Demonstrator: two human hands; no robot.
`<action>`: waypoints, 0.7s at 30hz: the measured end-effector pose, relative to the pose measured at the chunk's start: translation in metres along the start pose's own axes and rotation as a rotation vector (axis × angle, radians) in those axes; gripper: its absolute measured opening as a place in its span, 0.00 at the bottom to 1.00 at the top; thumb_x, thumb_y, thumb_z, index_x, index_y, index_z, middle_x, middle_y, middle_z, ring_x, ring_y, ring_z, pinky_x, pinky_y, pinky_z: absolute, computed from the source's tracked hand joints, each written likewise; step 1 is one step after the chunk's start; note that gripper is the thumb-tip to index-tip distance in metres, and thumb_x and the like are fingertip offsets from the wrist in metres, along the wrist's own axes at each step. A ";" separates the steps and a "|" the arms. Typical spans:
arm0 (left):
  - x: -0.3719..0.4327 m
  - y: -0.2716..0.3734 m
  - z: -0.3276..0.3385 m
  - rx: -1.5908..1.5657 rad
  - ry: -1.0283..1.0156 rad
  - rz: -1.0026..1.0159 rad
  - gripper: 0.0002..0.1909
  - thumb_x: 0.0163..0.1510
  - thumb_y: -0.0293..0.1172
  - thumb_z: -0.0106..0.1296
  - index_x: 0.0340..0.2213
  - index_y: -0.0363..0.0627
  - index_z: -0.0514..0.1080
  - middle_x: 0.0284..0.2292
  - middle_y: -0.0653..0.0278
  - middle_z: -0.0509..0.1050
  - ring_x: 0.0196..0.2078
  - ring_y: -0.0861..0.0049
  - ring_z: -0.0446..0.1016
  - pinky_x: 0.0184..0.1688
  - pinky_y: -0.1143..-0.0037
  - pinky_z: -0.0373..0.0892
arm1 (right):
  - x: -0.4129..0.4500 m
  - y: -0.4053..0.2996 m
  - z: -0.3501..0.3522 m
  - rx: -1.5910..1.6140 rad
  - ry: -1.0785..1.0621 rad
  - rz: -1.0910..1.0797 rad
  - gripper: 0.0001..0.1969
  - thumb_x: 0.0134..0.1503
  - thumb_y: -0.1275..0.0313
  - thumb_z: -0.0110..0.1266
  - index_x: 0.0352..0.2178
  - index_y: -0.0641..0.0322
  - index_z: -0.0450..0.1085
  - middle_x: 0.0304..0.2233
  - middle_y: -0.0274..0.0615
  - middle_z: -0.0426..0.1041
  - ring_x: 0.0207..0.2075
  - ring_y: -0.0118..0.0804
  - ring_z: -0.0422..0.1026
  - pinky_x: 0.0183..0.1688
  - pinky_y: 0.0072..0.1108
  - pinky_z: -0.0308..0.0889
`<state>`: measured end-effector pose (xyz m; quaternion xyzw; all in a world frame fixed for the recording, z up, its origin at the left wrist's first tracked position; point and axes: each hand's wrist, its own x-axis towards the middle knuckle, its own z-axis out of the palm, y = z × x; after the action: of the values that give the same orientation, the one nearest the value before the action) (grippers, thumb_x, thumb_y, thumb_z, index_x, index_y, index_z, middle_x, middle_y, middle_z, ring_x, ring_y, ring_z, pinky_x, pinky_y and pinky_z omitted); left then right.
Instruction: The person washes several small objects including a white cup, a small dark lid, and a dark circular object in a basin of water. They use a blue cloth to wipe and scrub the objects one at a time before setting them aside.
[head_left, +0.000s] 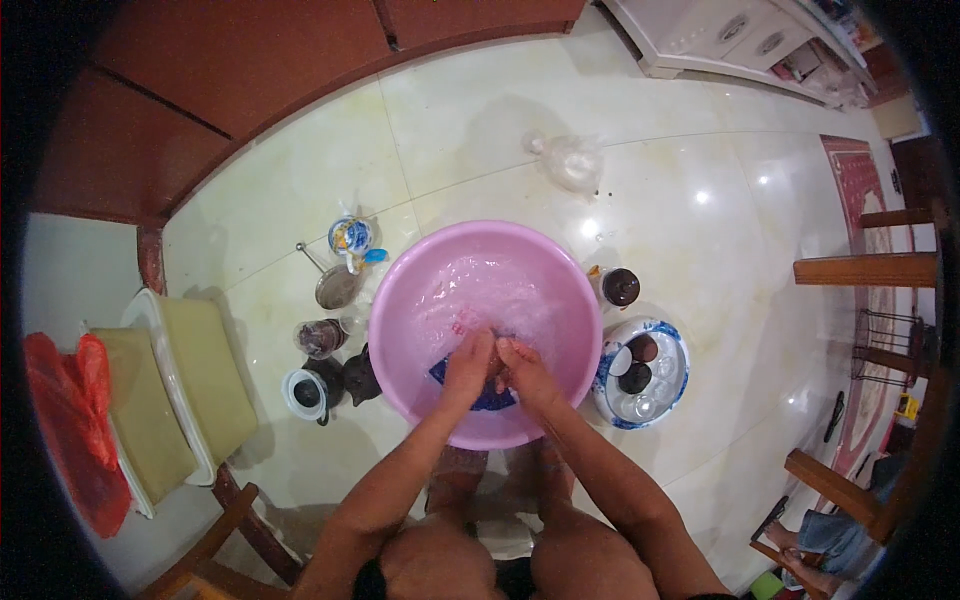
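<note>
A pink plastic basin (397, 300) of rippling water stands on the floor before my knees. My left hand (472, 365) and my right hand (526, 369) meet over its near half, fingers curled inward. Something small and dark seems to be between them, but the fingers cover most of it, and its kind is unclear. Below my hands lies a dark blue cloth (491, 399) in the water. A red patterned mark (466, 322) shows beyond my fingertips.
Left of the basin stand a dark teapot (360, 379), a white-rimmed pitcher (304, 394), a glass jar (321, 339), a strainer (337, 286) and a blue-and-white pot (350, 235). A round tray (679, 375) with cups and a lidded jar (621, 288) stand right. Beyond lies a plastic bag (571, 163).
</note>
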<state>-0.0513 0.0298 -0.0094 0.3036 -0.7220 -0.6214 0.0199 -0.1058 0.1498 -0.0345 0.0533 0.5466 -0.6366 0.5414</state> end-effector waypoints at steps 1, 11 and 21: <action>0.000 0.008 -0.009 -0.548 -0.177 -0.511 0.18 0.55 0.40 0.41 0.45 0.45 0.62 0.34 0.60 0.68 0.34 0.74 0.69 0.34 0.78 0.68 | -0.007 -0.010 0.011 0.040 0.019 -0.012 0.09 0.56 0.66 0.43 0.29 0.59 0.67 0.21 0.32 0.67 0.21 0.23 0.65 0.22 0.14 0.61; -0.016 -0.032 -0.020 -0.147 0.058 -0.212 0.27 0.41 0.25 0.57 0.44 0.44 0.59 0.36 0.61 0.68 0.40 0.69 0.68 0.42 0.73 0.66 | 0.017 -0.041 0.006 -1.052 0.732 -0.819 0.14 0.49 0.76 0.46 0.39 0.67 0.63 0.36 0.50 0.66 0.37 0.48 0.67 0.41 0.27 0.62; -0.012 0.007 -0.019 0.480 0.085 0.211 0.30 0.33 0.23 0.57 0.42 0.40 0.60 0.37 0.52 0.66 0.44 0.59 0.64 0.44 0.70 0.63 | 0.009 -0.006 0.013 -0.433 -0.068 -0.184 0.14 0.55 0.67 0.42 0.39 0.65 0.65 0.34 0.37 0.69 0.37 0.30 0.65 0.41 0.21 0.61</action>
<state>-0.0368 0.0185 0.0054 0.2484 -0.8748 -0.4139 0.0422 -0.1072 0.1334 -0.0314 -0.1355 0.6543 -0.5526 0.4982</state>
